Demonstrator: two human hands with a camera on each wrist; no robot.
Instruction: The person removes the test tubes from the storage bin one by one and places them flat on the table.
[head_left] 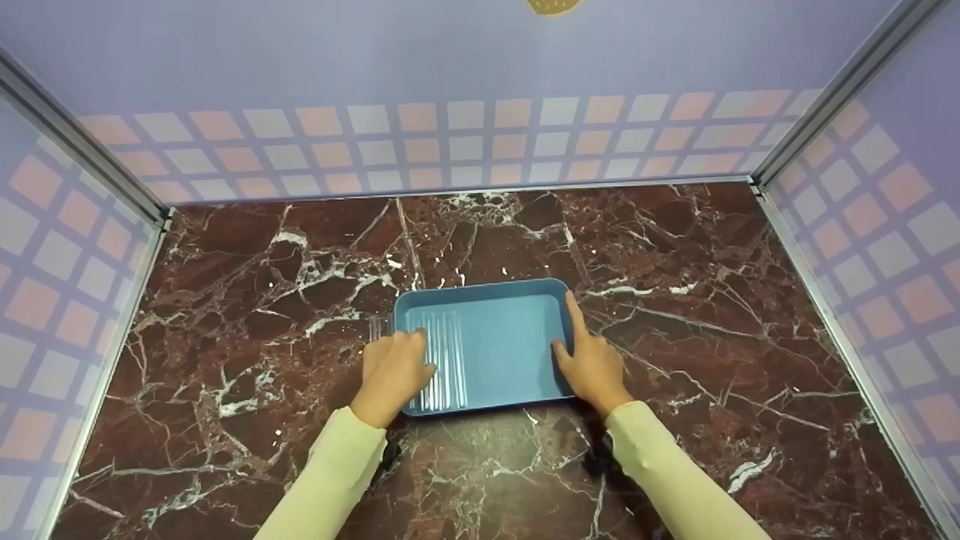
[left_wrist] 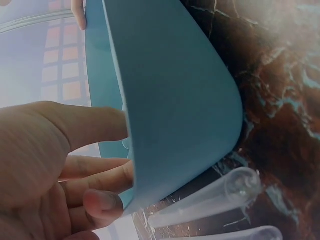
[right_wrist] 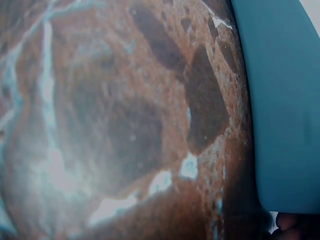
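Note:
A blue plastic tray (head_left: 502,352) lies on the dark red marble table (head_left: 675,300). My left hand (head_left: 395,370) grips the tray's left rim, thumb over the edge and fingers curled beneath, as the left wrist view shows (left_wrist: 100,165). My right hand (head_left: 592,361) holds the right rim with the thumb inside and the index finger stretched along the edge. Several clear plastic tubes (head_left: 444,361) lie side by side in the tray's left part. More clear tubes (left_wrist: 210,200) lie on the table just outside the tray's left wall (left_wrist: 175,100).
Checked panels (head_left: 465,142) wall the table in at the back and on both sides, with metal posts (head_left: 825,97) at the corners. The right wrist view shows only marble (right_wrist: 125,125) and the tray's outer wall (right_wrist: 285,100).

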